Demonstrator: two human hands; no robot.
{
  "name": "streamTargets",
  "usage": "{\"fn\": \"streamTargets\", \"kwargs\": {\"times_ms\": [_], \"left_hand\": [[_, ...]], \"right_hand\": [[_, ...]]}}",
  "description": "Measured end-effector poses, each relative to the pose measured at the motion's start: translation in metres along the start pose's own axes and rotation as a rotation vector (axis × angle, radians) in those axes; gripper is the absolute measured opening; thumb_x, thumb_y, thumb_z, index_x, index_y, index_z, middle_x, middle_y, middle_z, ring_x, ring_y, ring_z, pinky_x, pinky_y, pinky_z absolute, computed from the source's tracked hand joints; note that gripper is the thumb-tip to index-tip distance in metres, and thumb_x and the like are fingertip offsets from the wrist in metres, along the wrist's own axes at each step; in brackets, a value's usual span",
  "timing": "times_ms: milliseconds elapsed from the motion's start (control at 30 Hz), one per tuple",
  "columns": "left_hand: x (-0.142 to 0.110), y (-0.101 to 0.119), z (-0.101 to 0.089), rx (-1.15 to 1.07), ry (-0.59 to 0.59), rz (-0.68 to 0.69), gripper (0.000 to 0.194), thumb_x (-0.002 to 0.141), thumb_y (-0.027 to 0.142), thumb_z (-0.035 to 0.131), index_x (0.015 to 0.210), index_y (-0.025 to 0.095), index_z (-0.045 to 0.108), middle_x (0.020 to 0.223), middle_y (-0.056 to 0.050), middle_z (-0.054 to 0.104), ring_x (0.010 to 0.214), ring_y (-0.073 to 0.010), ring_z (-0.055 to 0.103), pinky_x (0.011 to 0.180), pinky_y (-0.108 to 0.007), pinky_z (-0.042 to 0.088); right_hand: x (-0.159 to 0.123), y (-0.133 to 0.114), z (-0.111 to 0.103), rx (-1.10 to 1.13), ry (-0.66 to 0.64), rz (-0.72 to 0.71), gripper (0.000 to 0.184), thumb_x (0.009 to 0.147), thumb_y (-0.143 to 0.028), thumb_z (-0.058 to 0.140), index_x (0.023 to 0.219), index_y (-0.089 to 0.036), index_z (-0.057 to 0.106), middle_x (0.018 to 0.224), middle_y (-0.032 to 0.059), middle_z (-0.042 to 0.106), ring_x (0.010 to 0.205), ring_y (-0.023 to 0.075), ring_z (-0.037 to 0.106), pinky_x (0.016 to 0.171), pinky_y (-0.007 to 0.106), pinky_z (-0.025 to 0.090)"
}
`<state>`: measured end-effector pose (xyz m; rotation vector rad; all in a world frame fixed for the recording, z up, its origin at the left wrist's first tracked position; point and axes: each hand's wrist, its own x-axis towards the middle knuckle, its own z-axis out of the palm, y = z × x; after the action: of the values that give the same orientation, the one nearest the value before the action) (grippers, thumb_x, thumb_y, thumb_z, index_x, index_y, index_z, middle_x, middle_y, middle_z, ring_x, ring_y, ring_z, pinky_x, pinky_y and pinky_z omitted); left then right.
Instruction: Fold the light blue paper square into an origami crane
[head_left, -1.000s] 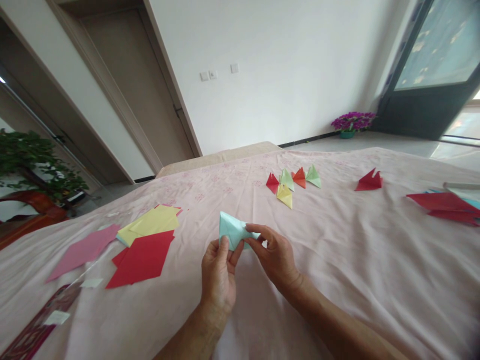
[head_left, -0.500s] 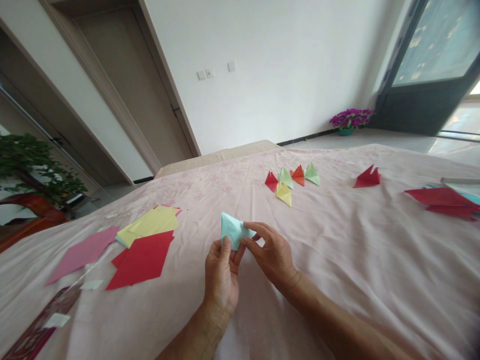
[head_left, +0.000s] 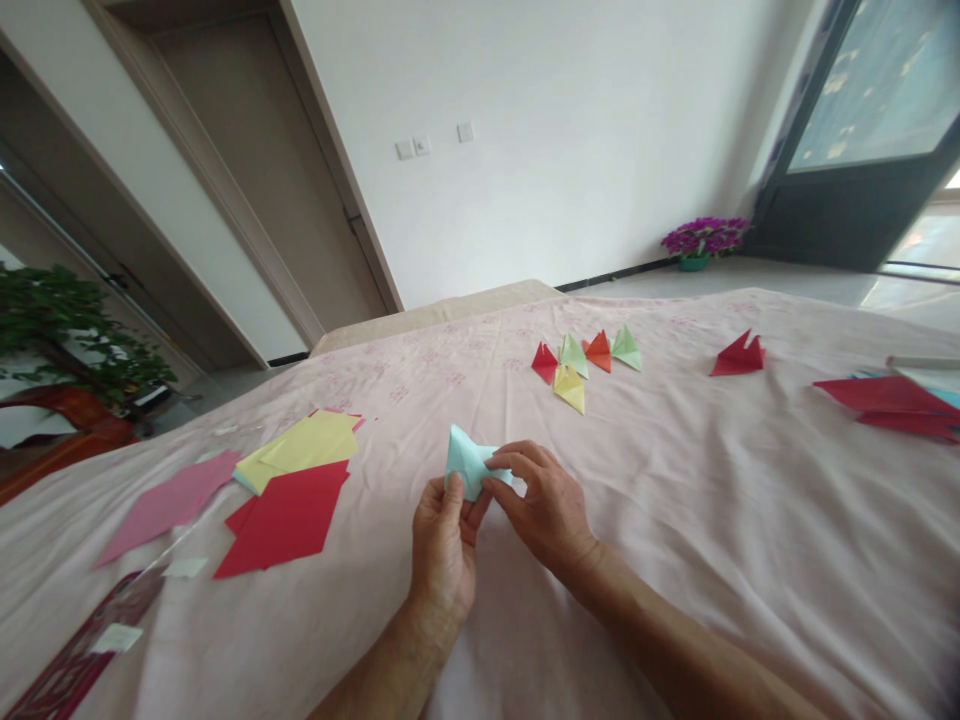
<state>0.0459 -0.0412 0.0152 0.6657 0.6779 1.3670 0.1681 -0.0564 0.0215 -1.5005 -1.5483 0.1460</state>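
A small piece of light blue folded paper is held up between both hands above the pink cloth. My left hand grips its lower left part, the thumb across the front and the fingers behind. From the right, my right hand pinches the paper's right corner between thumb and fingers, which cover part of it. Past the hands stand several small folded paper pieces: a yellow one, a red one, an orange one and a light green one.
Loose red sheets, yellow sheets and pink sheets lie at the left, near a dark red package. At the right are another red folded piece and a stack of red paper. A pink patterned cloth covers the table.
The light blue paper's top right edge now dips inward, leaving a sharper upper left point. My right fingers have shifted slightly on its right corner; the left hand keeps its grip.
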Motion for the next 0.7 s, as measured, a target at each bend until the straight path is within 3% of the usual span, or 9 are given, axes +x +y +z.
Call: {"fn": "streamTargets", "kwargs": {"times_ms": [100, 300, 400, 567, 700], "left_hand": [[0.0, 0.001, 0.0, 0.012, -0.013, 0.006, 0.023, 0.076, 0.031, 0.074, 0.079, 0.014, 0.06, 0.085, -0.004, 0.069, 0.082, -0.0148, 0.067, 0.083, -0.034, 0.056], [0.005, 0.002, -0.005, 0.033, -0.034, 0.022, 0.024, 0.077, 0.034, 0.073, 0.079, 0.015, 0.058, 0.086, -0.002, 0.068, 0.085, -0.0161, 0.068, 0.088, -0.037, 0.054], [0.007, 0.001, -0.006, 0.042, -0.088, 0.002, 0.024, 0.079, 0.035, 0.071, 0.083, 0.016, 0.058, 0.087, -0.002, 0.068, 0.085, -0.0153, 0.067, 0.086, -0.036, 0.054], [0.008, 0.0, -0.007, 0.031, -0.086, 0.032, 0.02, 0.082, 0.032, 0.069, 0.086, 0.016, 0.057, 0.092, -0.002, 0.068, 0.09, -0.0145, 0.066, 0.089, -0.035, 0.054], [0.011, 0.0, -0.008, 0.009, -0.065, 0.038, 0.021, 0.08, 0.031, 0.071, 0.086, 0.016, 0.057, 0.092, -0.002, 0.068, 0.089, -0.0142, 0.066, 0.087, -0.034, 0.055]], "right_hand": [[0.001, 0.001, 0.0, 0.006, 0.009, -0.011, 0.011, 0.081, -0.026, 0.067, 0.092, -0.028, 0.069, 0.101, 0.0002, 0.067, 0.092, 0.0191, 0.06, 0.077, 0.03, 0.047], [0.005, 0.006, -0.002, 0.048, 0.009, 0.019, 0.044, 0.078, -0.025, 0.066, 0.121, -0.026, 0.056, 0.112, 0.0041, 0.065, 0.077, 0.0164, 0.062, 0.071, 0.031, 0.05], [0.007, 0.005, -0.004, 0.015, -0.04, -0.006, 0.05, 0.077, -0.023, 0.066, 0.125, -0.026, 0.053, 0.113, 0.0037, 0.064, 0.075, 0.0161, 0.062, 0.07, 0.031, 0.05], [0.006, 0.005, -0.003, 0.014, -0.02, -0.018, 0.046, 0.08, -0.02, 0.063, 0.124, -0.026, 0.053, 0.116, 0.0038, 0.062, 0.076, 0.0145, 0.063, 0.068, 0.029, 0.051], [0.002, 0.007, 0.002, 0.094, 0.002, -0.042, 0.028, 0.085, -0.019, 0.059, 0.112, -0.026, 0.061, 0.118, 0.003, 0.06, 0.073, 0.0117, 0.064, 0.068, 0.027, 0.052]]}}
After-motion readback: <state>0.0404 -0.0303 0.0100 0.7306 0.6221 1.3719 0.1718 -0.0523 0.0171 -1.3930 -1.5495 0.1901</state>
